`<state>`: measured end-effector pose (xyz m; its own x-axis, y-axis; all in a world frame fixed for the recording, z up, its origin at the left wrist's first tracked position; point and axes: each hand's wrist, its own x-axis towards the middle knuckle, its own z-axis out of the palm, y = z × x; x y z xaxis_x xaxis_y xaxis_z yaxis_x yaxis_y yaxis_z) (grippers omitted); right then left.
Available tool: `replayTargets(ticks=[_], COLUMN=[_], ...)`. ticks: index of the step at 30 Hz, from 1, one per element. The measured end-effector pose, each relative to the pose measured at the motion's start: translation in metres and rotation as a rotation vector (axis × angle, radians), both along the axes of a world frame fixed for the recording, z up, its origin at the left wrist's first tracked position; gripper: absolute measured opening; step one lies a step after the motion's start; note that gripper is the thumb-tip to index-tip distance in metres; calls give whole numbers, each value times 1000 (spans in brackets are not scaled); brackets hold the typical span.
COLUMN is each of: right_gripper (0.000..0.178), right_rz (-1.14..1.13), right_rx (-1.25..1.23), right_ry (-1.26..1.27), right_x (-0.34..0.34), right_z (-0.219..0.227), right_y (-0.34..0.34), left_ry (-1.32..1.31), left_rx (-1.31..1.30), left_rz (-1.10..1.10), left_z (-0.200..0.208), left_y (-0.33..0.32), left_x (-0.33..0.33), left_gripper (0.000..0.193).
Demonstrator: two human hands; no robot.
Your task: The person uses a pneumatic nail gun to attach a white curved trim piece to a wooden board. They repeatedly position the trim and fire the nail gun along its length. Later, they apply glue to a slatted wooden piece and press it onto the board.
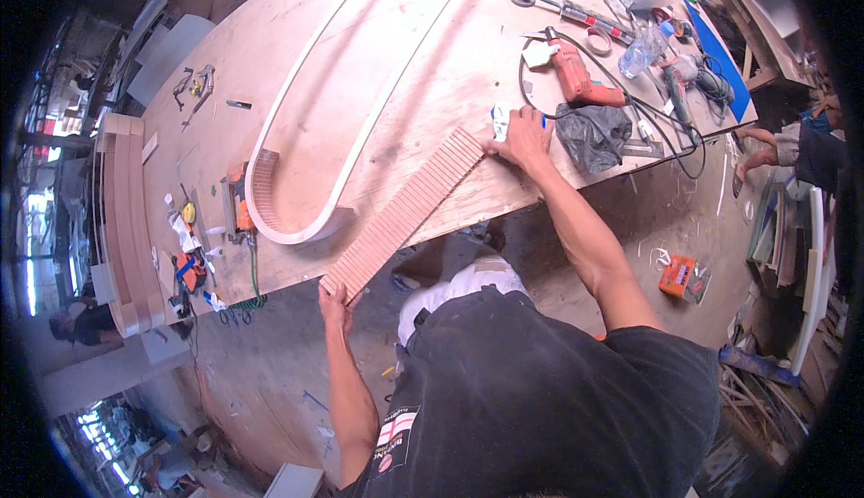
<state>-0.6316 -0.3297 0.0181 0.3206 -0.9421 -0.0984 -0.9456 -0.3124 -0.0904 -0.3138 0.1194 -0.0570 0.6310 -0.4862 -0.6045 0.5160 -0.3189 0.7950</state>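
Observation:
A long wooden strip with close crosswise grooves [405, 210] lies slantwise over the table's near edge. My left hand [337, 307] is closed on its near end, thumb on top. At the far end, my right hand [525, 140] is closed over a small white and blue object [500, 123], whose kind I cannot make out. The thumb side of that hand is beside the strip's far end. Left of the strip stands a U-shaped frame [310, 230] with long pale sides, its curved end lined with grooved wood.
A red power drill [576, 71] with a black cable and a black plastic bag [594, 136] lie right of my right hand. Further back is an angle grinder [589, 21]. Curved wooden panels [126, 219] stand at the table's left end. An orange box [677, 276] is on the floor.

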Motion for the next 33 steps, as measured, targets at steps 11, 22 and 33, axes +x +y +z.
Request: replayTargets(ticks=[11,22,33], right_gripper=[44,105,57], right_rz=[-77,-290,-560], right_rx=[337,692,177], right_ry=[-803,-2536,-2264], right_x=[-111,-219,-201], right_z=[-20,43,110], right_y=[11,122,208], left_ry=[26,74,34], left_rx=[101,-52,-58], left_rz=[-67,-411,-480], left_z=[27,-1,-10], left_y=[-21,-108,-156], left_x=[38,47,30], left_gripper=[48,45,57])
